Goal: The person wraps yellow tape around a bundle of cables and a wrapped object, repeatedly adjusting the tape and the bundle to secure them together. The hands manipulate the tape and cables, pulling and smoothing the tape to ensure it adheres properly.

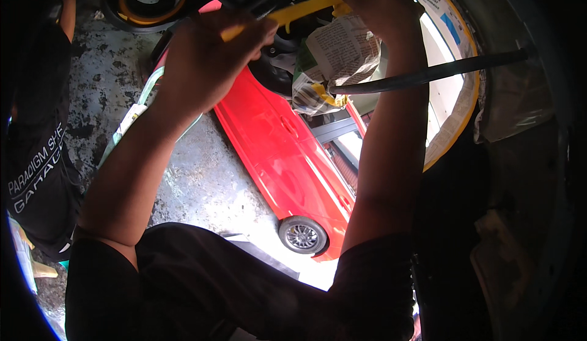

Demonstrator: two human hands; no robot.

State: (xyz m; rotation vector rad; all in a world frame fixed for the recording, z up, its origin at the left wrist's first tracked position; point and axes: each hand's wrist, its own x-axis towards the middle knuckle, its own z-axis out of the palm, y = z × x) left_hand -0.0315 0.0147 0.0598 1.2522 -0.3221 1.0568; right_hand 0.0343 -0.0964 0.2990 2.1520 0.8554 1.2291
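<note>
Yellow tape point(309, 10) at the upper centre of the frame looks smooth, thin and papery. Below it, newspaper point(347, 47) is matt, creased and crumpled. The car body point(275, 151) in the middle is glossy red, its paint smooth and reflective; its wheel point(302, 235) pairs a metallic-looking rim with a dull dark tyre. The floor point(195, 182) looks rough and patchily worn. A black hose point(434, 75) at upper right has a smooth, rubbery, faint sheen. The black shirt point(244, 286) at the bottom is matt cloth.

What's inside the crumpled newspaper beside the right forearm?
The crumpled newspaper hides whatever may be inside. On its outside, a yellow patch shows near the bottom; higher in view, the left hand and right hand hold a yellow strip.
</note>
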